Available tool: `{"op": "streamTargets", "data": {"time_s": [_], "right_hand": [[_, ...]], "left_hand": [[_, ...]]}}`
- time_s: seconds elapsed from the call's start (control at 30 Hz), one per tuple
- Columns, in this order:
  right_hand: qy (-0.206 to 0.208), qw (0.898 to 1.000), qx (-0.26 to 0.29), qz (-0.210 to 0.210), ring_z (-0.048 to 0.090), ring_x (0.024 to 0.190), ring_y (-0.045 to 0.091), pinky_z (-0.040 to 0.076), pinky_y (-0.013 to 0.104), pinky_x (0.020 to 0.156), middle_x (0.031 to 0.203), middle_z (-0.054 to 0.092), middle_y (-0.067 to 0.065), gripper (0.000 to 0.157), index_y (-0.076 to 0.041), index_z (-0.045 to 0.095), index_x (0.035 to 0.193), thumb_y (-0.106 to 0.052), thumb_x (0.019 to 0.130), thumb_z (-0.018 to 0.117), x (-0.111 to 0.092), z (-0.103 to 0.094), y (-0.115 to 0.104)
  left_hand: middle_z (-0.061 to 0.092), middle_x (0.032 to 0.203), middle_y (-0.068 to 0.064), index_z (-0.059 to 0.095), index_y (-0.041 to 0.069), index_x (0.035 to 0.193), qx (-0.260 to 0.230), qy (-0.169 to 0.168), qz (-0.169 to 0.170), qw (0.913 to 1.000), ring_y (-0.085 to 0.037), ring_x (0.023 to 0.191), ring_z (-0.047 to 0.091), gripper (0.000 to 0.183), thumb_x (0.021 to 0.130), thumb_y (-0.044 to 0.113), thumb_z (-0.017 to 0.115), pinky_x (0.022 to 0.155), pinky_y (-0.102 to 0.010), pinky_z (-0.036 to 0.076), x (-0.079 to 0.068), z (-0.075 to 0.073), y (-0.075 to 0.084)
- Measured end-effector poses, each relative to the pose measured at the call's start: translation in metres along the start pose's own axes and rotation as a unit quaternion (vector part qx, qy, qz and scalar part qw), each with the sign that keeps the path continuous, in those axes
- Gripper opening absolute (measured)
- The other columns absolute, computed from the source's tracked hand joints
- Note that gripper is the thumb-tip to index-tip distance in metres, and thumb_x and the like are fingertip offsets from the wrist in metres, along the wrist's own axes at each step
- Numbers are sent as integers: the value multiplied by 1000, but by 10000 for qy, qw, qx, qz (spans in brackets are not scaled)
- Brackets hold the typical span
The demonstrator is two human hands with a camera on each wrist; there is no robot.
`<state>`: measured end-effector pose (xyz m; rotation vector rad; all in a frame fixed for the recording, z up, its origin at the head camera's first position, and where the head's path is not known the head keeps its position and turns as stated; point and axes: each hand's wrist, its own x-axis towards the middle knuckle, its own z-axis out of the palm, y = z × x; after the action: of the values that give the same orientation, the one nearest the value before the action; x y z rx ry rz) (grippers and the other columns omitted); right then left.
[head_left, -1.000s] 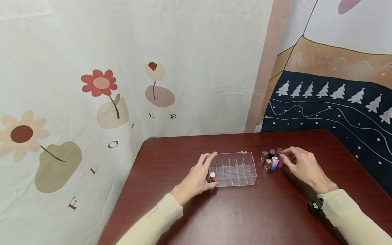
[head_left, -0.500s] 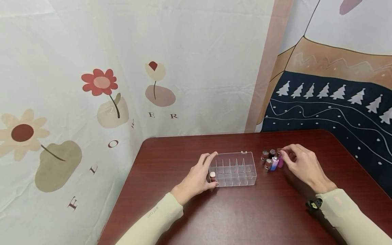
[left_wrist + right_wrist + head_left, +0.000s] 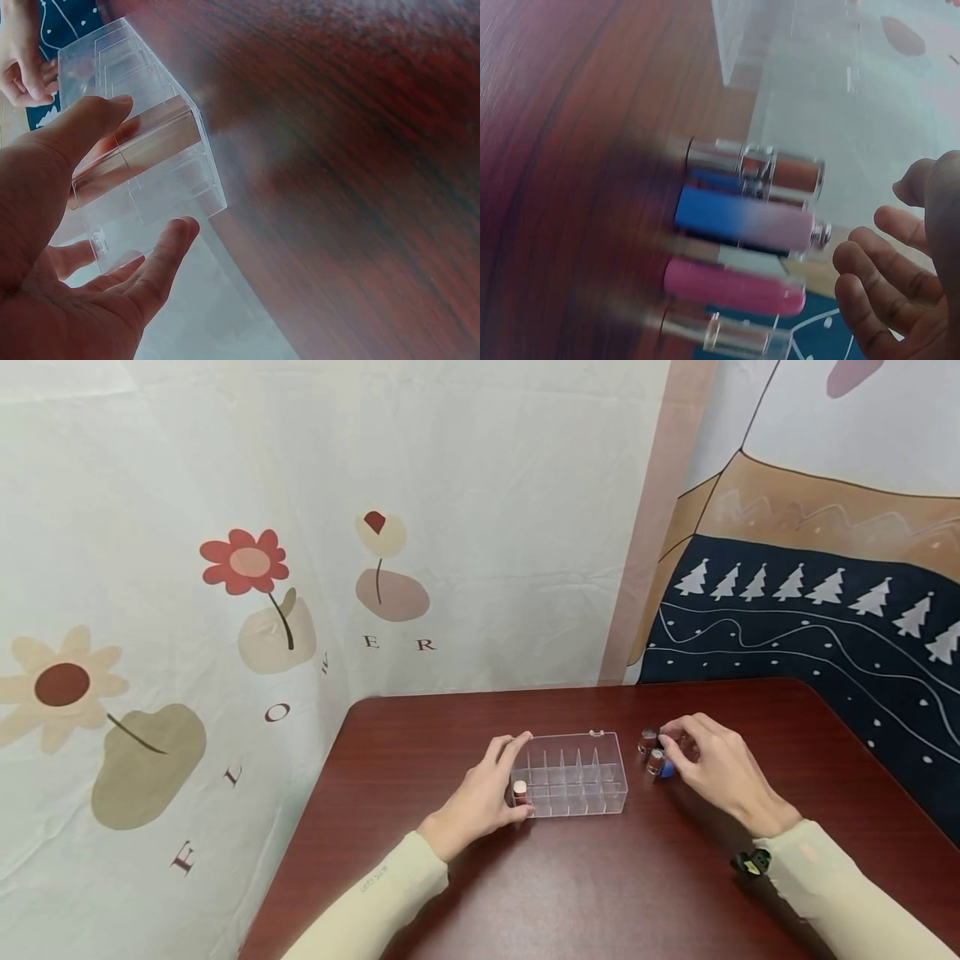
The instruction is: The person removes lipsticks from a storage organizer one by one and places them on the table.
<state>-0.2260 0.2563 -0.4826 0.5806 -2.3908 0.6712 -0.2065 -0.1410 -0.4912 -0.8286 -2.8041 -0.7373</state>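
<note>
My left hand (image 3: 483, 789) grips the left end of a clear plastic lipstick organizer (image 3: 577, 795), thumb in front and fingers behind. One lipstick (image 3: 521, 791) with a pale top stands in its front left compartment, seen close up in the left wrist view behind the thumb. Over at the right, my right hand (image 3: 720, 768) hovers beside a cluster of upright lip tubes. The right wrist view shows its fingers relaxed and apart from a blue-to-pink tube (image 3: 742, 219), a pink tube (image 3: 733, 287) and a brown clear-capped tube (image 3: 795, 174). In the head view this hand hides part of the cluster.
The dark red wooden table (image 3: 555, 893) has its back edge against a fabric wall hanging (image 3: 487, 527) with flower prints. A navy tree-print cloth (image 3: 795, 635) hangs at the right. A watch (image 3: 752, 862) sits on my right wrist.
My right hand has moved left from beside the pink tube to over the cluster, covering most of the blue-to-pink tube in the head view. My left hand and the organizer have stayed put.
</note>
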Motion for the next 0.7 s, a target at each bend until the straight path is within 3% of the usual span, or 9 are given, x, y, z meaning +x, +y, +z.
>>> {"op": "streamTargets", "data": {"time_s": [0.13, 0.27, 0.5, 0.7], "right_hand": [[36, 9996, 71, -265, 73, 78, 14, 59, 20, 74, 102, 79, 0, 20, -13, 82, 111, -4, 95, 90, 5, 7, -10], [45, 9990, 168, -417, 75, 79, 14, 58, 19, 75, 103, 80, 0, 21, -13, 83, 112, -4, 94, 91, 9, 14, -23], [-181, 9977, 281, -594, 71, 79, 13, 58, 21, 69, 103, 77, 2, 22, -11, 83, 115, -7, 95, 92, 12, 26, -45], [-352, 9946, 445, -865, 72, 85, 14, 65, 32, 71, 113, 81, 4, 26, -9, 83, 120, -10, 95, 93, 15, 38, -62]], "left_hand": [[50, 166, -17, 34, 15, 180, -16, 15, 6, 10000, -15, 69, 62, 118, 87, 22, 106, 86, -40, 69, 1, -1, -1], [51, 166, -17, 35, 14, 180, -7, 22, 26, 10000, -15, 69, 62, 118, 87, 22, 106, 86, -40, 68, 1, -1, -1], [50, 167, -17, 34, 15, 181, 47, -43, -30, 10000, -15, 70, 61, 118, 87, 23, 106, 86, -39, 69, 0, -1, -1], [49, 168, -18, 33, 15, 181, -17, -114, -56, 9999, -15, 68, 61, 118, 88, 23, 105, 86, -39, 69, -1, -1, 0]]}}
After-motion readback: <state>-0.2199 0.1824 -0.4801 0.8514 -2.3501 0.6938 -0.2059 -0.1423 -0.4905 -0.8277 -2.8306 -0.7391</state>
